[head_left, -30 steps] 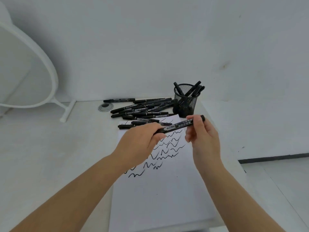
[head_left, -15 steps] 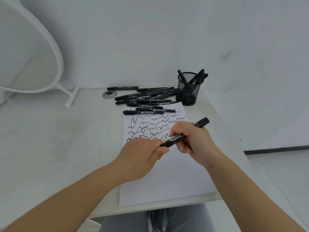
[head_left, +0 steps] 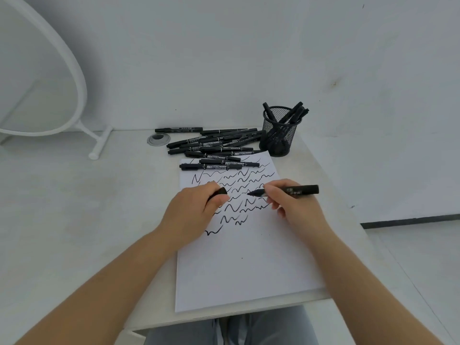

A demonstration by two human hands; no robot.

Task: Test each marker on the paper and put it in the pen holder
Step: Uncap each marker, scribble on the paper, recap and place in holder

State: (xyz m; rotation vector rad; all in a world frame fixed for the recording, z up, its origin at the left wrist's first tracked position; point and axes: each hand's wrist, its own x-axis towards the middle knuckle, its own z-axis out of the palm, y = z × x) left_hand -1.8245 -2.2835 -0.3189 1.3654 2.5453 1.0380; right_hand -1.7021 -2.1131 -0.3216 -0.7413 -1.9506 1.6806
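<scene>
From the head view, the right hand pinches an uncapped twin marker near its tip, barrel lying nearly level and pointing toward 3 o'clock, nib hovering over the squiggles on the paper; that low, sideways hold looks suited to bringing the nib down for a test stroke, probably in the bare lower part of the sheet. The left hand, its grip curled closed around the black cap, sits just beside at 9 o'clock of the nib, likely so the cap is ready to go back on and so the hand can steady the sheet. The paper lies lengthwise toward the person, its rows of wavy marks filling the upper half. At 12 o'clock of the sheet a pile of untested markers spills over its top edge, within easy reach; at 1 o'clock the black mesh pen holder stands upright with several markers leaning inside, close enough for a short drop-off by the right hand. The white tabletop is matte and faintly mottled, with a round grommet at 11 o'clock of the pile. A white oval frame on a stand sits at far left before a plain white wall; pale floor shows at right.
</scene>
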